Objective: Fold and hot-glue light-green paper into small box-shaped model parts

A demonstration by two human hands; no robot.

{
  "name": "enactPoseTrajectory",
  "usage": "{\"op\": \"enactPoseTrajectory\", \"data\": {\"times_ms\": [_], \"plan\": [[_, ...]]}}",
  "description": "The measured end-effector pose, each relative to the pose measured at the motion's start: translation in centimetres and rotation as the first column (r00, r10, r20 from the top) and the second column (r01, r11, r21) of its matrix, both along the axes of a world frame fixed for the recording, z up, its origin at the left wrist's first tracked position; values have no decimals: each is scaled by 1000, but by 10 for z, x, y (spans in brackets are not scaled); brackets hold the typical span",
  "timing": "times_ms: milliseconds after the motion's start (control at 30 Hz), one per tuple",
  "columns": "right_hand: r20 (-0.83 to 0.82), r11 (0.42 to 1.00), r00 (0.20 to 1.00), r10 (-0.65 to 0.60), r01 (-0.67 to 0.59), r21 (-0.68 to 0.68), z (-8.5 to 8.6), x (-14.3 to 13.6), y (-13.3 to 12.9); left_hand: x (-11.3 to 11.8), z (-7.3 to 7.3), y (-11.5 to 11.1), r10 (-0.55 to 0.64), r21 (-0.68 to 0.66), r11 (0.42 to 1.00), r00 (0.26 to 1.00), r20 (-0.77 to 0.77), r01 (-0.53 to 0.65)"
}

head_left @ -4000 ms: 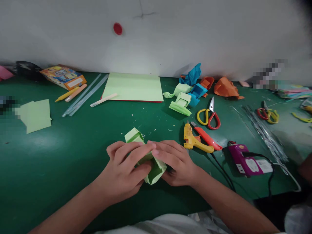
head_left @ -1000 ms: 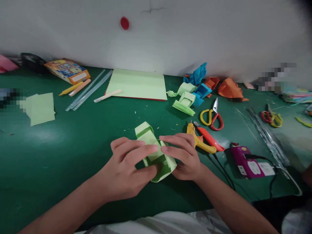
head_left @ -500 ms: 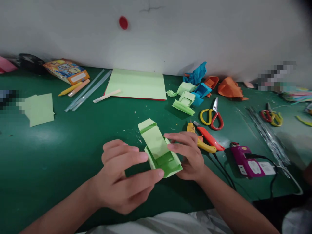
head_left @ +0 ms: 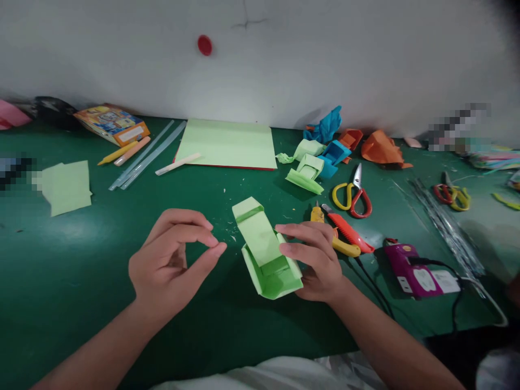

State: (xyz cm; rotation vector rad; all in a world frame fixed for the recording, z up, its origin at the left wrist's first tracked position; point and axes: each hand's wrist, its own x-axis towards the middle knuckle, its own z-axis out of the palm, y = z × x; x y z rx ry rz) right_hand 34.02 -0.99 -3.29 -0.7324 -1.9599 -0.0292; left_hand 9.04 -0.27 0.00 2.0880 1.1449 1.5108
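A light green folded paper box (head_left: 264, 249) is tilted above the table, its long flap raised toward the wall and its hollow inside facing me. My right hand (head_left: 314, 260) grips its right side, fingers on the edge and the thumb mostly hidden. To the left of the box, apart from it, my left hand (head_left: 174, 257) is closed in a pinch, thumb tip against the fingertips. Whether anything tiny sits in that pinch I cannot make out. Small white scraps (head_left: 231, 233) lie on the green table behind the box.
Beyond my right hand lie a red cutter (head_left: 351, 233), a glue gun (head_left: 345, 246) and scissors (head_left: 357, 195). A purple power adapter (head_left: 410, 268) with cables is at right. Green sheets (head_left: 227, 143), folded paper pieces (head_left: 311, 165) and glue sticks (head_left: 150, 154) line the back.
My left hand has left the box and moved to the left, its fingers closing into a pinch. The right hand still holds the box in nearly the same place.
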Motion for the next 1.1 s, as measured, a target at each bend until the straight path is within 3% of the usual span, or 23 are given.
{"op": "enactPoseTrajectory", "data": {"times_ms": [133, 400, 600, 733, 900, 1100], "plan": [[2, 1000, 1000, -10, 10, -10, 0, 1, 0, -5, -7, 6, -8, -61, 998, 1000, 10, 8], [36, 1000, 999, -6, 7, -27, 0, 1, 1, -4, -10, 12, -157, -172, 973, 987, -21, 151], [46, 1000, 999, 0, 1, -24, 1, 0, 2, -3, -10, 9, -157, -162, 976, 987, -47, 147], [51, 1000, 999, 10, -9, -19, 1, -1, 1, -3, -1, 4, -185, -93, 979, 982, -30, 182], [77, 999, 996, 47, -45, -19, -3, -3, -1, 2, 9, -10, -188, 78, 972, 932, -311, 223], [96, 999, 994, 46, -45, -10, -7, -1, -4, 9, -3, -16, -216, 137, 936, 836, -504, 325]]}}
